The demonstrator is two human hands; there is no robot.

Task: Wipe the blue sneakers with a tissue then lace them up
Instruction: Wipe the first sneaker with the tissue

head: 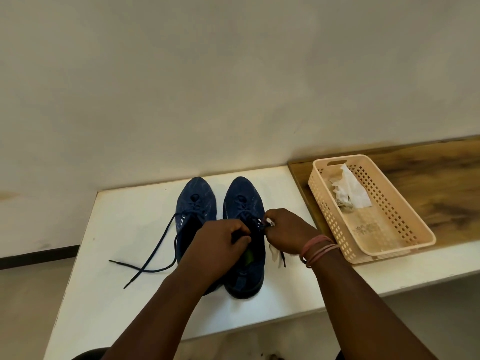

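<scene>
Two blue sneakers stand side by side on the white table (117,229), toes toward the wall. The left sneaker (196,201) has loose dark laces (153,253) trailing to the left over the table. Over the right sneaker (242,201), my left hand (220,245) pinches a lace near the eyelets. My right hand (288,229) pinches the other lace end at the shoe's right side. A bit of white tissue (275,253) lies beside the right shoe, under my right wrist.
A beige perforated basket (405,224) with crumpled tissues (350,190) inside stands to the right on a wood-grain surface (441,183). A pale wall rises right behind the table. The table's front edge is near my forearms.
</scene>
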